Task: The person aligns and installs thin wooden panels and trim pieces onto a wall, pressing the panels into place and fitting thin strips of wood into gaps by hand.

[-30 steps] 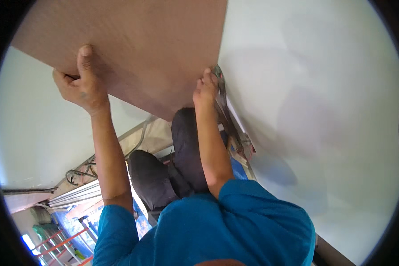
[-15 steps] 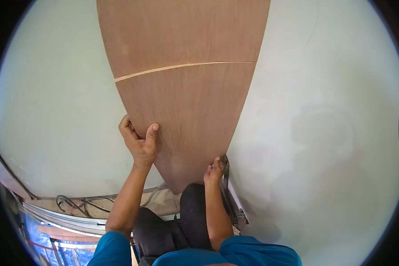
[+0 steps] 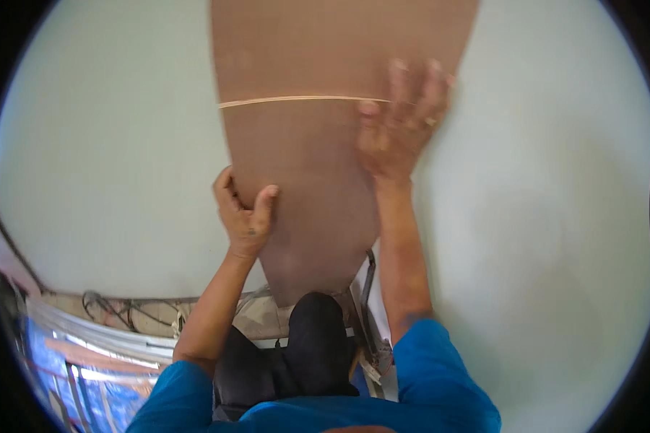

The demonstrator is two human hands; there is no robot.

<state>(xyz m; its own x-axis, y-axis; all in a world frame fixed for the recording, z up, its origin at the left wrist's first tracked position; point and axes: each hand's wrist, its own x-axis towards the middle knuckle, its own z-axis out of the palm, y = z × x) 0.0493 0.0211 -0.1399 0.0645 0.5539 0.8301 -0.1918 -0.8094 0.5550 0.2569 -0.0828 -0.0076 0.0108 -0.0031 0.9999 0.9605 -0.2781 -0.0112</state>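
Observation:
A tall brown wooden board (image 3: 303, 245) stands between pale panels, crossed by a thin light line near the top. My left hand (image 3: 243, 213) grips its left edge, thumb on the face and fingers curled round the side, some of them hidden. My right hand (image 3: 399, 123) is higher, spread on the board near its right edge over the light line, its fingertips blurred. The bottom of the board reaches my dark-trousered knee (image 3: 314, 325).
Pale panels (image 3: 108, 159) flank the board on both sides. At lower left lie looped dark cables (image 3: 126, 310), long metal strips (image 3: 101, 328) and blue sheeting (image 3: 87, 386) among rails. A dark vertical cable or pipe (image 3: 368, 281) runs down beside the board's lower right edge.
My right hand has moved from the lower right edge up the board and spread its fingers. My left hand keeps its hold. The view has shifted, showing more of the board's upper part.

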